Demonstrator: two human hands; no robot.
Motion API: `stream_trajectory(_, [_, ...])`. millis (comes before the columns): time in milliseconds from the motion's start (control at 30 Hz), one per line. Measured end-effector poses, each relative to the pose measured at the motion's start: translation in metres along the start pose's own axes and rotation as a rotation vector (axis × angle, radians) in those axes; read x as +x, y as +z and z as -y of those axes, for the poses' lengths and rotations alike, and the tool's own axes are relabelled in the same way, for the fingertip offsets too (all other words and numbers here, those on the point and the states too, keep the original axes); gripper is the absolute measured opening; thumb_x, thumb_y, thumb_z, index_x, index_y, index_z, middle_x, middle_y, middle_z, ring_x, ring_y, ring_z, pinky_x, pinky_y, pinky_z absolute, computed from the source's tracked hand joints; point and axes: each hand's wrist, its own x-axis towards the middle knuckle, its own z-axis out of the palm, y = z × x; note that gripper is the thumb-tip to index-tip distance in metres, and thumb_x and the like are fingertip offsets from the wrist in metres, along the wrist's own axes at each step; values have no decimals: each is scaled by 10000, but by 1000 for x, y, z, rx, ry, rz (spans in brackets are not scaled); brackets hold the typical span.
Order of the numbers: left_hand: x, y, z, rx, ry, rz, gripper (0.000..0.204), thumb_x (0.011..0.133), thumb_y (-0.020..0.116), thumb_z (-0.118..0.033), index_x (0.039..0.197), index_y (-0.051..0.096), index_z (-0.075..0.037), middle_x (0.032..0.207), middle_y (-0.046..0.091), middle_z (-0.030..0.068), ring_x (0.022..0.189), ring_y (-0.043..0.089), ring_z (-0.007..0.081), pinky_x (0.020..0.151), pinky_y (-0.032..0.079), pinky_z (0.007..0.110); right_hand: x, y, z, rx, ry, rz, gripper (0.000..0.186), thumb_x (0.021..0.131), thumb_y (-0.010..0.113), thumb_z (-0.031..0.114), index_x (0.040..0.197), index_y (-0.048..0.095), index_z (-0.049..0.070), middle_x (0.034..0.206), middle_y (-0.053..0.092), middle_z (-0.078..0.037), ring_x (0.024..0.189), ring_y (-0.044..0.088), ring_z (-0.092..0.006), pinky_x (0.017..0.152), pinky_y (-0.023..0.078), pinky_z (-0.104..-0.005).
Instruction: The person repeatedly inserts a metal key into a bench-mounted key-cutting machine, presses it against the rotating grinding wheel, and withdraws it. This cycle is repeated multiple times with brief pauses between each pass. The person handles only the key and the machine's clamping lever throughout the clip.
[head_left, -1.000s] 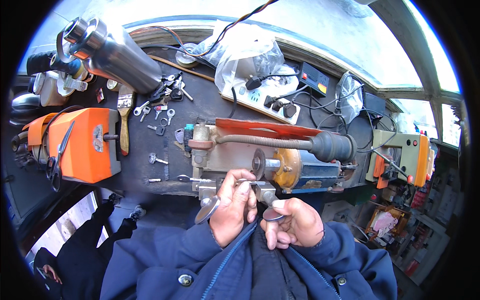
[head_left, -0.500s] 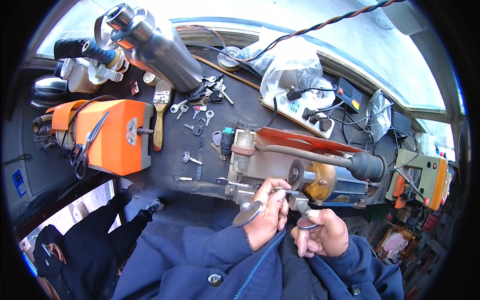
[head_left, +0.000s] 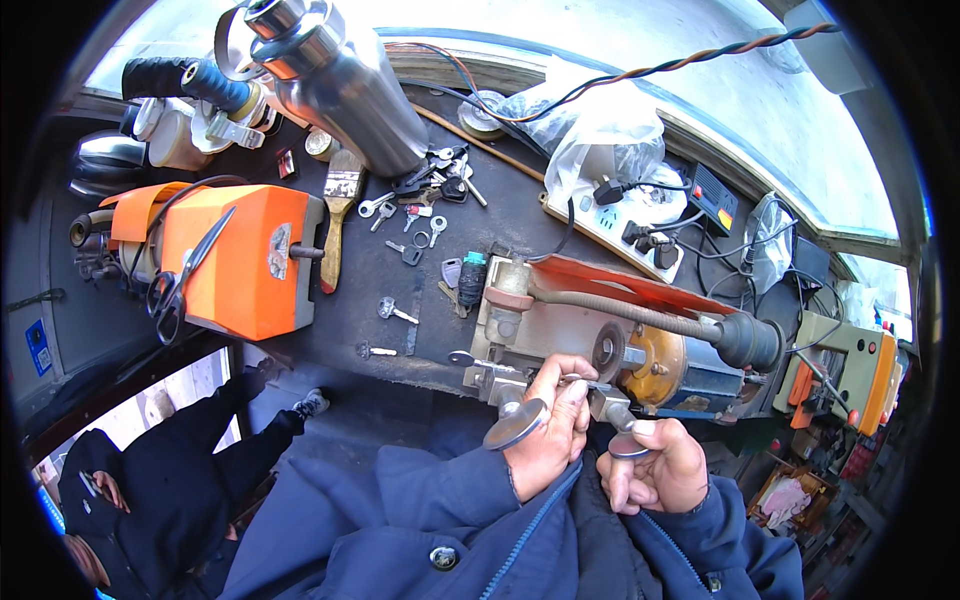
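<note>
A key-cutting machine (head_left: pixel 575 285) sits at the bench's front edge, with a yellow-and-blue motor and two small clamps facing me. A key (head_left: pixel 460 357) pokes out of the left clamp (head_left: pixel 490 381). My left hand (head_left: pixel 552 440) is closed beside the left clamp's round knob (head_left: pixel 515 425); its thumb and forefinger pinch a thin metal piece, probably a key, at the right clamp (head_left: pixel 610 406). What lies inside those fingers is mostly hidden. My right hand (head_left: pixel 665 468) grips the right clamp's round metal knob (head_left: pixel 628 447) between thumb and curled fingers.
Loose keys (head_left: pixel 430 185), a paintbrush (head_left: pixel 337 220) and a steel bottle (head_left: pixel 360 95) lie or stand behind. Scissors (head_left: pixel 185 275) rest on an orange machine (head_left: pixel 245 260) at left. A power strip (head_left: pixel 610 225) with cords is at back right. Another person (head_left: pixel 160 480) is at lower left.
The whole view has shifted slightly, so the bench things appear a little to the right. Both hands keep their places at the clamps, with hardly any change in grip.
</note>
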Motion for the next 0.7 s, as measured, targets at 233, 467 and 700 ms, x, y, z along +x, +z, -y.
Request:
stream_trajectory(233, [1, 0, 0, -43, 28, -21, 160, 1069, 443, -188, 1205, 459, -104, 713, 459, 11, 503, 380, 73, 466, 340, 215, -2, 10, 7, -40, 57, -119, 454, 991, 471, 416, 1042, 618, -11, 660, 664, -148, 433, 401, -83, 426, 339, -227])
stream_trajectory(467, [1, 2, -4, -22, 54, -8, 164, 1064, 462, -193, 1192, 473, -91, 709, 478, 18, 494, 384, 58, 454, 340, 202, 0, 21, 14, -210, 36, -192, 280, 984, 500, 254, 986, 621, 1, 640, 666, -89, 449, 450, -63, 436, 360, -218])
stream_trajectory(700, [3, -1, -1, -4, 73, -1, 160, 1051, 504, -181, 1176, 494, -82, 724, 461, -8, 657, 401, 52, 605, 358, 204, -2, 20, 23, -513, -76, -171, 288, 967, 517, 239, 833, 638, 14, 621, 666, -60, 531, 588, -158, 580, 484, -338])
